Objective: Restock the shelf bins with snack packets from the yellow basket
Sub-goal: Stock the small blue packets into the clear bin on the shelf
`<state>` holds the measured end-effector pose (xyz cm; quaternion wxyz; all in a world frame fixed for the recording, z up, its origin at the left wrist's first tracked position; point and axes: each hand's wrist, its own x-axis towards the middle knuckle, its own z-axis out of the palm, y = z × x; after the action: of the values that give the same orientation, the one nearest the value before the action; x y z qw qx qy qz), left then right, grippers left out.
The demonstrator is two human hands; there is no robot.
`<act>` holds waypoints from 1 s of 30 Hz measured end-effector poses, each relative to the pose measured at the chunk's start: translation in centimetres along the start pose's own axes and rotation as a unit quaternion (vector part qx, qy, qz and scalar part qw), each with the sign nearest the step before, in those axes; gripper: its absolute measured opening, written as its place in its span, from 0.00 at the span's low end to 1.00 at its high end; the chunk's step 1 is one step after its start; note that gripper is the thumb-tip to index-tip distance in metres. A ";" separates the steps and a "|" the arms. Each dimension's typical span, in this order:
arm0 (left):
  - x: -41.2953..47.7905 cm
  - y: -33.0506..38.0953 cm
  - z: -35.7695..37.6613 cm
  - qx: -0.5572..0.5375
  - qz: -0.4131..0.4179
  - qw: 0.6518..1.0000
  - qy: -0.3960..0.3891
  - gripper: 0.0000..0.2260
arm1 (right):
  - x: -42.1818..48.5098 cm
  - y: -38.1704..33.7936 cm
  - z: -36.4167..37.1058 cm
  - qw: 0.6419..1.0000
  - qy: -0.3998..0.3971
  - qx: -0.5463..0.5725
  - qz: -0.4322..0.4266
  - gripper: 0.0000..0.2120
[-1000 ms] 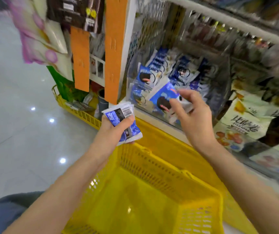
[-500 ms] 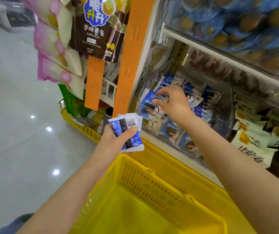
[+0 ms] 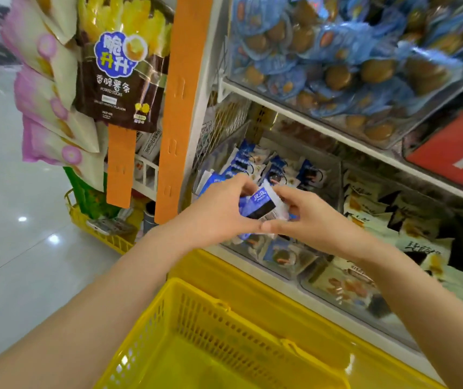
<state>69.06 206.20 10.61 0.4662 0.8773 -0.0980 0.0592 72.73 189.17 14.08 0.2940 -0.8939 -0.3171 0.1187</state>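
Fingers (image 3: 286,193), right hand (image 3: 317,223): back from bin (image 3: 334,175) | now pinch packets (image 3: 261,204) in left hand (image 3: 219,211)

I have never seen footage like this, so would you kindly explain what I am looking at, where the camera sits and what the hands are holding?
There is no machine here. A person wears one wide-angle camera on the head, so this single picture looks forward and down along both arms. The left hand grips a small stack of blue and white packets. The right hand appears to pinch the top one with its fingers. Both hands are just in front of a clear shelf bin that holds similar packets. Below the arms sits the yellow basket. The shelf above carries blue-wrapped brown snacks, and a potato sticks bag hangs at the left.
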 end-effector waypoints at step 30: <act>13.5 -2.0 3.8 0.190 0.048 0.971 -0.134 0.20 | 6.5 10.7 -5.1 0.952 0.121 -0.243 0.144 0.14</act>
<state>82.67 202.58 9.47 0.2697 0.9442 -0.1883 -0.0192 85.08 184.36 11.58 0.0837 -0.9820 -0.1667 -0.0297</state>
